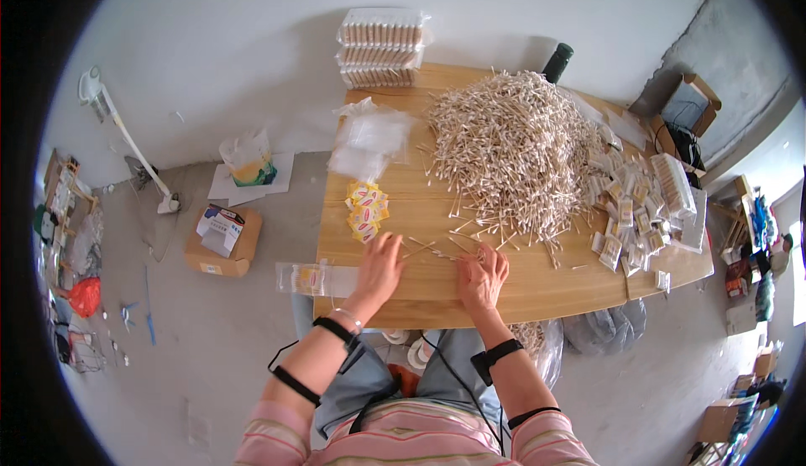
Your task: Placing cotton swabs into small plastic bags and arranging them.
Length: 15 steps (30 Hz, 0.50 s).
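Table: I see the wooden table filling the middle, its near edge at 6 o'clock.
Heap: a big pile of cotton swabs sits toward 1 o'clock.
Packed bags: finished swab packets lie at 3 o'clock.
Empty sleeves: clear plastic bags rest at 11 o'clock.
Labels: yellow labels lie just above my left hand.
Left hand: open, flat on the wood.
Right hand: fingers curled, pinching loose swabs.
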### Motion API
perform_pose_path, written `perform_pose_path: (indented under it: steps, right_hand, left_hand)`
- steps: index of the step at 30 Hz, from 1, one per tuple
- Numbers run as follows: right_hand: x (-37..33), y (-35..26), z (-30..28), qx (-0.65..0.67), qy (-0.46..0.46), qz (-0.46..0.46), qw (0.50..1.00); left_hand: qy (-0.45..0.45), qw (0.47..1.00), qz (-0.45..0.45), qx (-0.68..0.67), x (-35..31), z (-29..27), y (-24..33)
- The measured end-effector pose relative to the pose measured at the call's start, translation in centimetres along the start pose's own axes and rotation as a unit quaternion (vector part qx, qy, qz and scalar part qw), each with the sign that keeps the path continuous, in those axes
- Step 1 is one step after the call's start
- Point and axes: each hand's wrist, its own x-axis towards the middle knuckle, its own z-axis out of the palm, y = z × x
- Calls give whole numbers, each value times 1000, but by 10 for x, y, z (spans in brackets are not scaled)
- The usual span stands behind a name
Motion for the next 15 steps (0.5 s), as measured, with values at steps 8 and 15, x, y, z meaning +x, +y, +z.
perform_pose_path:
  steps: [8, 15]
  right_hand:
    - [5, 5, -2, 34, -15, 77, 996]
    - [6, 4, -6, 56, -29, 86, 994]
  left_hand:
    - [-18, 997, 39, -57, 19, 38, 8]
    - [-42, 998, 33, -38, -27, 21, 12]
